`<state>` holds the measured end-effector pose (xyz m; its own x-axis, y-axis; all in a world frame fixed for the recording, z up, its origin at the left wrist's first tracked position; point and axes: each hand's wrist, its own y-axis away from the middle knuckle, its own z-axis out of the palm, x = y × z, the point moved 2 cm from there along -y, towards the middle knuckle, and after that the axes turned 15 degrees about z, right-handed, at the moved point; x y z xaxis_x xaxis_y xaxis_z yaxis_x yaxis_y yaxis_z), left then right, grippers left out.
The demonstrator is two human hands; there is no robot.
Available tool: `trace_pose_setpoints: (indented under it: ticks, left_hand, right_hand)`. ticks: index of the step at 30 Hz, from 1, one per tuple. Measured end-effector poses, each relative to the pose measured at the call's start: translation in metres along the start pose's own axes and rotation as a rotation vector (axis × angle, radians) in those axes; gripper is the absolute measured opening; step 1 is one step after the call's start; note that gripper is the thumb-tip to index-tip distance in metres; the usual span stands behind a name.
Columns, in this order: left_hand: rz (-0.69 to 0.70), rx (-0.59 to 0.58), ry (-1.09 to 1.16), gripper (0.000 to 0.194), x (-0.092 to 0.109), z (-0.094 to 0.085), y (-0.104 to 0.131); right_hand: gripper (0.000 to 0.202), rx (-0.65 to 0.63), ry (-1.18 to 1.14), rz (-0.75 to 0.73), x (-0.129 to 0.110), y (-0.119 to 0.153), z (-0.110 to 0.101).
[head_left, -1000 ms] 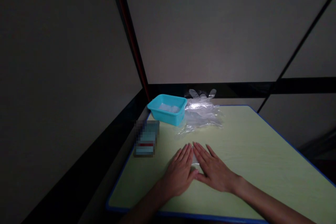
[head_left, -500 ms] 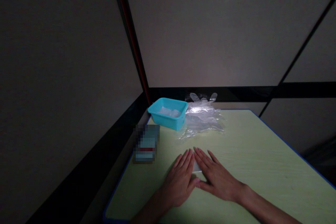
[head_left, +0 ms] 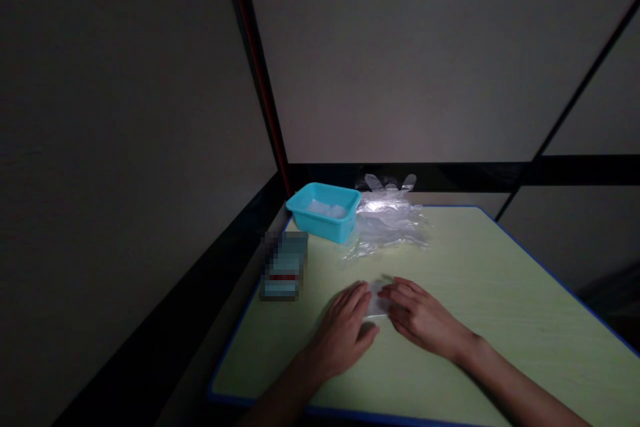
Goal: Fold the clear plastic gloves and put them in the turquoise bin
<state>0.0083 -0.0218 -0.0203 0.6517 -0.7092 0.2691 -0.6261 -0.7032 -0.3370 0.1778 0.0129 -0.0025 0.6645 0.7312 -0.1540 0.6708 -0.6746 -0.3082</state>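
A small, clear plastic piece (head_left: 377,305) lies flat on the pale green table (head_left: 500,320) between my hands. My left hand (head_left: 345,330) rests at its left edge, fingers extended and thumb spread away from them. Over its right side is my right hand (head_left: 423,320), with bent fingers touching the plastic near its top right. Whether those right fingertips pinch it is hidden. Beyond my hands, several thin transparent plastic gloves (head_left: 390,223) lie spread in an overlapping pile.
A turquoise basket (head_left: 325,223) with folded clear plastic inside stands at the back left, touching the glove pile. Nearer, a blurred-out dark teal box (head_left: 285,267) lies by the left table edge. Walls rise behind and to the left.
My right hand has lifted slightly and curled its fingers, and its thumb has parted from my left thumb. More of the plastic piece shows. The view has shifted slightly.
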Motion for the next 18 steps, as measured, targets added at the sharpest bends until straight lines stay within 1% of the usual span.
trace_pose_setpoints:
  ticks: [3, 6, 7, 9, 11, 13, 15, 17, 18]
  left_hand:
    - [-0.027, 0.083, 0.045, 0.045, 0.001, -0.001, -0.002]
    - [-0.094, 0.201, 0.182, 0.027, -0.001, -0.004, -0.007]
    - [-0.133, 0.243, 0.253, 0.022, -0.002, -0.005, -0.009]
    - [-0.265, 0.339, 0.478, 0.012, -0.006, -0.004, -0.014]
    - [-0.402, 0.415, 0.722, 0.009, -0.011, -0.001, -0.018]
    - [-0.471, 0.435, 0.895, 0.011, -0.014, 0.002, -0.023]
    - [-0.466, 0.411, 0.967, 0.014, -0.015, 0.003, -0.029]
    - [-0.487, 0.422, 1.072, 0.019, -0.016, 0.002, -0.033]
    - [-0.516, 0.458, 1.133, 0.021, -0.017, 0.001, -0.034]
  right_hand:
    - [0.019, -0.021, -0.133, 0.038, 0.001, 0.000, -0.002]
    - [0.014, -0.018, -0.435, 0.199, 0.004, -0.002, -0.008]
    - [0.012, -0.014, -0.556, 0.266, 0.006, -0.003, -0.010]
    - [0.009, 0.003, -0.779, 0.395, 0.009, -0.006, -0.012]
    - [0.007, 0.015, -0.965, 0.497, 0.012, -0.009, -0.009]
    - [0.021, 0.006, -1.141, 0.579, 0.015, -0.012, -0.002]
    - [0.036, -0.016, -1.297, 0.638, 0.018, -0.014, 0.004]
    - [0.043, -0.018, -1.398, 0.679, 0.020, -0.015, 0.007]
    - [0.044, -0.015, -1.425, 0.695, 0.021, -0.016, 0.007]
